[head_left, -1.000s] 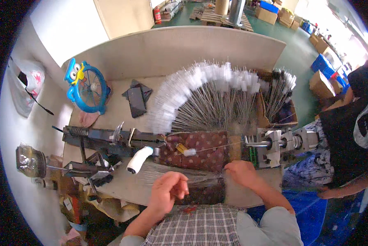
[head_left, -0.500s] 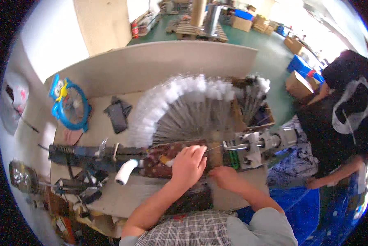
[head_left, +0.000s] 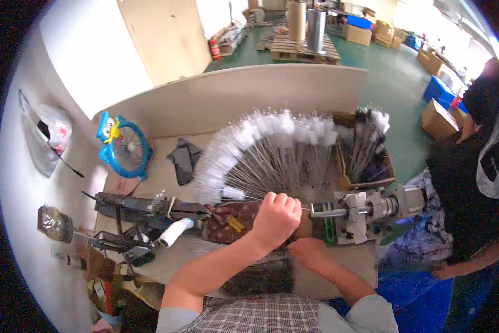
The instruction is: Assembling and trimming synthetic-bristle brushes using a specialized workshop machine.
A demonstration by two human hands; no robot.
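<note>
My left hand (head_left: pixel 277 221) is closed around the thin wire stem of a white-bristled brush (head_left: pixel 233 193). The brush head sticks out to the left of the fist, and the stem comes out on the right, close to the metal rod of a clamp-like machine (head_left: pixel 360 212). Below and to the right, my right hand (head_left: pixel 310 253) is curled near the table's front; anything in its fingers is hidden. Beneath my left hand lies a dark red patterned cloth (head_left: pixel 219 226) with small yellow pieces (head_left: pixel 235 223). Behind it, many similar white brushes (head_left: pixel 282 130) fan out in an arc.
A cardboard box (head_left: pixel 366 180) of dark-tipped brushes stands at the back right. To the left are a blue toy-shaped fan (head_left: pixel 128 150), a phone (head_left: pixel 182 165), a black metal stand (head_left: pixel 121 238) and a white-wrapped handle (head_left: pixel 176 232). A co-worker in black (head_left: pixel 471 166) is at the right.
The view has shifted, so the scene sits farther right and lower. My left hand has gone from flatter fingers to a fist, and the brush in it now shows. My right hand stays low beside it.
</note>
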